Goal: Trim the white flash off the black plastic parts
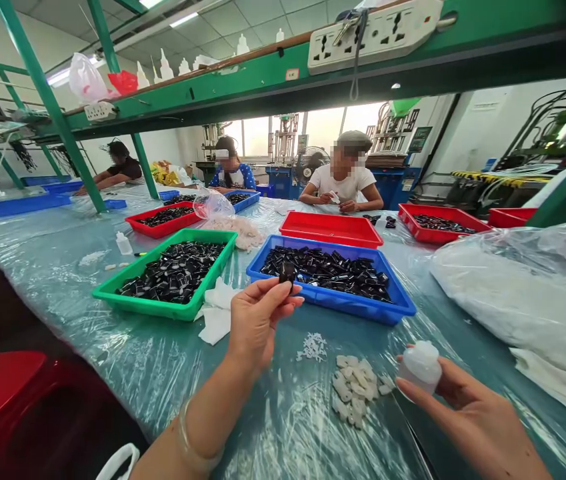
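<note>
Between the thumb and fingers of my left hand [257, 313] is a small glossy black plastic piece [287, 272], raised in front of the blue tray [347, 303]. My right hand [467, 407] grips a small white squeeze bottle [421, 367] over the right part of the table. Left of that bottle lies a pile of off-white flat pieces [355, 390]. A smaller heap of tiny white bits [313, 347] sits just behind the pile. Many black pieces like the held one fill the blue tray and the green tray [187, 311].
White tissue [217, 313] lies beside the green tray. A red tray [331, 230] stands behind the blue one. At right is a large clear bag of white material [527, 287]. A green shelf beam [243, 83] crosses overhead. Several co-workers sit across the plastic-covered table [133, 363].
</note>
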Motion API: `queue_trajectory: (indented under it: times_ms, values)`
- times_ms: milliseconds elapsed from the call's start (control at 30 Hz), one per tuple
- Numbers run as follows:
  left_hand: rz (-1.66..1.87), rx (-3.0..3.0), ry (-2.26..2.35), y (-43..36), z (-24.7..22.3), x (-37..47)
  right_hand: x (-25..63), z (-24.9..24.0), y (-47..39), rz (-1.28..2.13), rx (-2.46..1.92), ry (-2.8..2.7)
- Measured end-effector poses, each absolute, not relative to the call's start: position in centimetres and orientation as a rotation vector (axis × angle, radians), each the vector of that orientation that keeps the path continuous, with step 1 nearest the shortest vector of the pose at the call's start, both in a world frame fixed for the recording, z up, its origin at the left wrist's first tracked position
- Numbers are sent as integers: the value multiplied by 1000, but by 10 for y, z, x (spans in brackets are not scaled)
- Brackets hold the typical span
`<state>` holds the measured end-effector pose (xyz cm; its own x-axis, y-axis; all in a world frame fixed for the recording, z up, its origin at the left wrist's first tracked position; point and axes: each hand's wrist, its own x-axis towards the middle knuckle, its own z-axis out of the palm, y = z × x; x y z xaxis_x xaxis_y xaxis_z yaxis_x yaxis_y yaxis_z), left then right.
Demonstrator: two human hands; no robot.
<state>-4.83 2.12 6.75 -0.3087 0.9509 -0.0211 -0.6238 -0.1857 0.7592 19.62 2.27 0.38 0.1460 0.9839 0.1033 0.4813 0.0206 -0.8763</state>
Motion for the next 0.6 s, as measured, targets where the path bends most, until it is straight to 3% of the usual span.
queue_trajectory:
  times_ms: [600]
  values:
    - [1592, 648, 772, 18, 59, -39, 217, -12, 43, 750, -1619, -1278]
